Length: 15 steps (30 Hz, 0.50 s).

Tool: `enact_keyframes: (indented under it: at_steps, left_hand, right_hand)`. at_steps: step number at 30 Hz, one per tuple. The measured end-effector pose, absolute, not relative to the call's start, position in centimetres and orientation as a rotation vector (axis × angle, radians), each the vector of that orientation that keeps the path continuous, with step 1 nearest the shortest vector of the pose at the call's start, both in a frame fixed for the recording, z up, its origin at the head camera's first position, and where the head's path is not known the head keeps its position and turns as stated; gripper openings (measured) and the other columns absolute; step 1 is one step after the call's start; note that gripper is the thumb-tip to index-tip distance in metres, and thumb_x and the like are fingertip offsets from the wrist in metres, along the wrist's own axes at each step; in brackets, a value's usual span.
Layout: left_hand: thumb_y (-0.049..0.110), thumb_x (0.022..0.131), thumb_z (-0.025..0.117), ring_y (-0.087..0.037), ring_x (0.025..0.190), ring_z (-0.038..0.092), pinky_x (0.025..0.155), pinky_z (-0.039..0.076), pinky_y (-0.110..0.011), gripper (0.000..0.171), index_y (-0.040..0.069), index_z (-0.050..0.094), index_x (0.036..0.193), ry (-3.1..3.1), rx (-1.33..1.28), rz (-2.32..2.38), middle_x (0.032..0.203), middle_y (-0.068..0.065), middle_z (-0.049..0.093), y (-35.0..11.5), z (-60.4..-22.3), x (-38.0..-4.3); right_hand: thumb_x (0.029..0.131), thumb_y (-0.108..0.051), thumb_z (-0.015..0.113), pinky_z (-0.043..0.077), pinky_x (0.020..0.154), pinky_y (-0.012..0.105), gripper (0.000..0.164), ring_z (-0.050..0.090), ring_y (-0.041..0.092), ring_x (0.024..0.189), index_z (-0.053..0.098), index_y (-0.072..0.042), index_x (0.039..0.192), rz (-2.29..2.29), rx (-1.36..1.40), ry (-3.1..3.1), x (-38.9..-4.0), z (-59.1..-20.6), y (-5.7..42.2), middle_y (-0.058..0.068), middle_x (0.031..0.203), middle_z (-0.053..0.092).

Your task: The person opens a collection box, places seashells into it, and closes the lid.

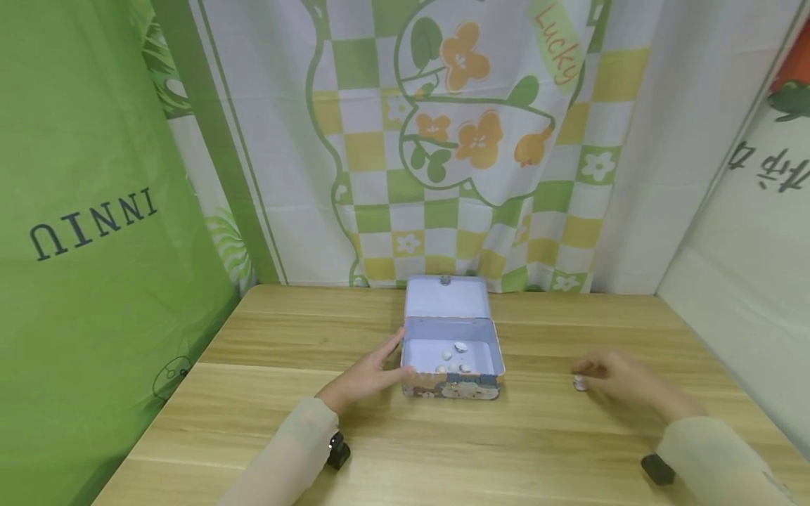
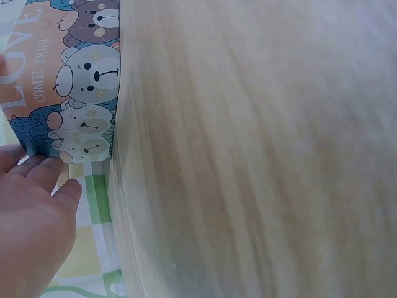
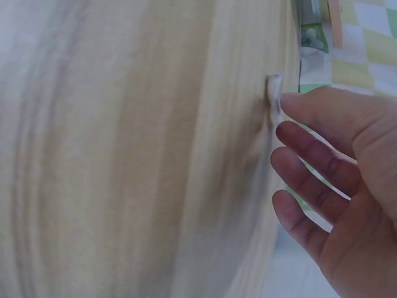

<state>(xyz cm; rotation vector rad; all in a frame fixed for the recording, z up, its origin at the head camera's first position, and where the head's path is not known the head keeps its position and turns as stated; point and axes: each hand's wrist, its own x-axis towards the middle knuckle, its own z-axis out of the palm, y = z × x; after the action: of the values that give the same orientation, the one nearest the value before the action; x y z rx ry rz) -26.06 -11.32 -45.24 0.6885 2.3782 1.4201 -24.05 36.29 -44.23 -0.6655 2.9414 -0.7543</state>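
Observation:
A hinged tin box (image 1: 452, 386) with cartoon bears on its outside stands on the table, its lid (image 1: 446, 296) raised at the back. Several small whitish, shell-like pieces (image 1: 460, 347) lie inside it. My left hand (image 1: 367, 379) rests against the box's left side, fingers mostly straight and thumb near the front corner; in the left wrist view its fingertips touch the printed wall (image 2: 80, 81). Away to the right, my right hand (image 1: 623, 383) pinches another small shell-like piece (image 1: 579, 383) low over the table. The right thumb touches this piece (image 3: 275, 93), and part of the grip is hidden.
The wooden table (image 1: 468, 450) carries the box near its back edge. A checked, flowered curtain (image 1: 436, 232) hangs right behind it. Green cloth (image 1: 95, 316) lines the left side, and white cloth (image 1: 747, 232) the right. A dark wrist device (image 1: 338, 451) is on the left sleeve.

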Motion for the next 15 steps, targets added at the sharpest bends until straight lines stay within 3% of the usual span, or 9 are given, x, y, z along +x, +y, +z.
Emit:
enact_keyframes:
  at_steps: [7, 15]
  left_hand:
    - [0.051, 0.096, 0.063, -0.024, 0.151, 0.013, 0.118, 0.019, -0.057, 0.089, 0.026, 0.01, 0.163, 2.39, 0.701, 1.417, 0.166, 0.006, 0.008, -11.28, -45.29, -26.07]
    - [0.05, 0.096, 0.064, -0.025, 0.151, 0.013, 0.117, 0.019, -0.057, 0.089, 0.026, 0.01, 0.163, 2.382, 0.699, 1.428, 0.166, 0.007, 0.008, -11.29, -45.44, -26.17]
  right_hand:
    - [0.088, -0.017, 0.077, 0.056, 0.081, 0.056, 0.025, 0.065, 0.04, 0.098, 0.074, -0.003, 0.108, -0.763, -0.687, 2.948, -23.79, -44.75, 36.6, 0.017, 0.109, 0.07]
    - [0.088, -0.014, 0.076, 0.056, 0.081, 0.056, 0.024, 0.065, 0.04, 0.097, 0.074, -0.002, 0.109, -0.75, -0.653, 2.953, -23.67, -44.64, 36.41, 0.017, 0.109, 0.069]
